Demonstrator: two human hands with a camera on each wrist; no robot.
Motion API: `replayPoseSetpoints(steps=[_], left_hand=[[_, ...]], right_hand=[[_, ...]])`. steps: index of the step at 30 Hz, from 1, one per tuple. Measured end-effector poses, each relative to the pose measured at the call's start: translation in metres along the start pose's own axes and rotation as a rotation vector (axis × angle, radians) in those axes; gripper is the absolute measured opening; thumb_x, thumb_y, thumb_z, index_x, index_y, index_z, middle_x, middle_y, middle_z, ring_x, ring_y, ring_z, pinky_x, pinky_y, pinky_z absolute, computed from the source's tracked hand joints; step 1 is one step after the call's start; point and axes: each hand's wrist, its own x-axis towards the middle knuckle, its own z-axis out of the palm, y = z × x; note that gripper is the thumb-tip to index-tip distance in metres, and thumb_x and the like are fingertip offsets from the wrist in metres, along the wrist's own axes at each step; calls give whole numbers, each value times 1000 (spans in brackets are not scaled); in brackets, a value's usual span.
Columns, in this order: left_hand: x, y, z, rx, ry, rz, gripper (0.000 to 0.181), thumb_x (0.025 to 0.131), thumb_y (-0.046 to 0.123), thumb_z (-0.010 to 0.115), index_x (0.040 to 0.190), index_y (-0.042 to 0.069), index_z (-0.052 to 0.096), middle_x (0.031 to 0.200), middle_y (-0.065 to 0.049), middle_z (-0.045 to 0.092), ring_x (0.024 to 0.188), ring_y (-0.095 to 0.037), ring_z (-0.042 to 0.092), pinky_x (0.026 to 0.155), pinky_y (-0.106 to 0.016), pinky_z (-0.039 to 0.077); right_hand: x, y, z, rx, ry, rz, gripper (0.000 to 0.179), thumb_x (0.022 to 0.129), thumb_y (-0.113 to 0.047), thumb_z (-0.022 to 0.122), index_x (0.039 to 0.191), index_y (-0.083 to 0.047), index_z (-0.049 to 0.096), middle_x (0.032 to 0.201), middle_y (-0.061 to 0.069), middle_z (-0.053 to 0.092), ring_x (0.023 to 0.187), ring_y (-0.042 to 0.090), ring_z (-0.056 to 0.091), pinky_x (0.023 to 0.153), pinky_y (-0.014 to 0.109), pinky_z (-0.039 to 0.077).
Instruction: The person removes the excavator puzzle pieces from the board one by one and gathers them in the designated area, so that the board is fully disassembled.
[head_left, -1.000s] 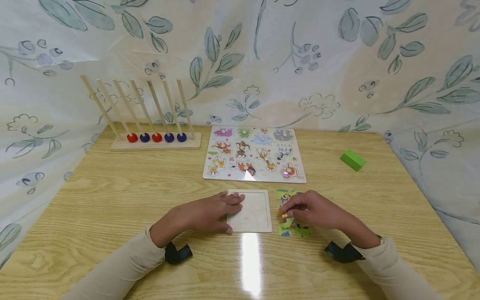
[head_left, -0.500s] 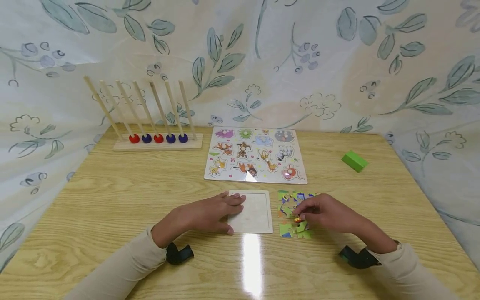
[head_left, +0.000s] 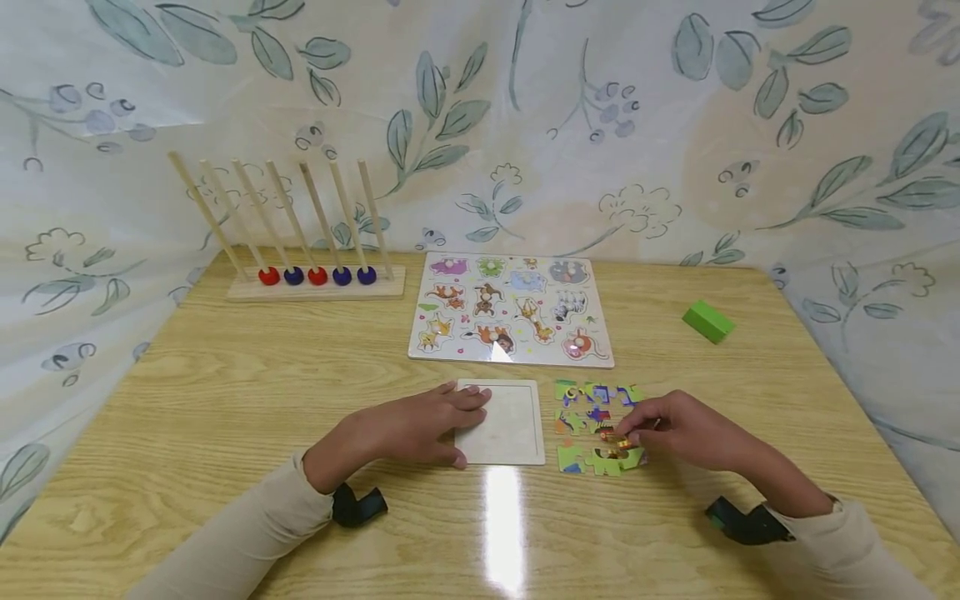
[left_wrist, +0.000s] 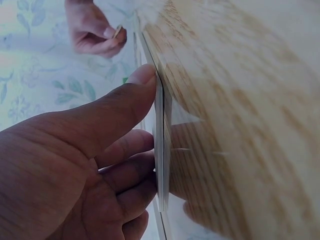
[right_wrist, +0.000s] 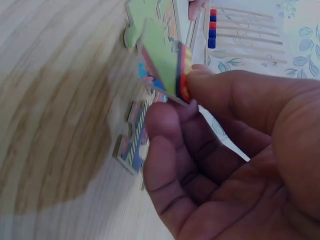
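Note:
My left hand [head_left: 420, 427] lies with spread fingers on the left part of a square, pale wooden puzzle tray [head_left: 510, 429]. In the left wrist view its thumb and fingers touch the tray's edge [left_wrist: 161, 130]. Right of the tray, my right hand [head_left: 690, 432] pinches a jigsaw piece [right_wrist: 162, 62], green with a red and yellow edge, between thumb and fingers. The right wrist view shows this piece tilted above the table. Below and left of that hand, several colourful jigsaw pieces [head_left: 572, 460] lie in loose rows, some partly joined or close together.
Behind the tray lies an animal peg puzzle board [head_left: 510, 308]. A wooden bead rack [head_left: 315, 287] with upright rods and red and blue beads stands at the back left. One green block [head_left: 708, 322] sits at the right. Patterned cloth [head_left: 555, 125] hangs behind the table.
My right hand has moved rightward over the jigsaw pieces, carrying the pinched piece and uncovering more of the others. The left hand stays on the tray.

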Motion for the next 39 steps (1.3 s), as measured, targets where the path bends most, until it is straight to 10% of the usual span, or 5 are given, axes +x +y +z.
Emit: replayPoseSetpoints(steps=[39], left_hand=[[1, -2, 0, -40, 13, 9, 69, 91, 31, 70, 147, 3, 41, 159, -7, 23, 146, -21, 16, 118, -40, 8]], right_hand=[[-8, 4, -6, -93, -35, 25, 10, 89, -2, 67, 98, -6, 72, 99, 0, 67, 86, 7, 59, 70, 26, 52]])
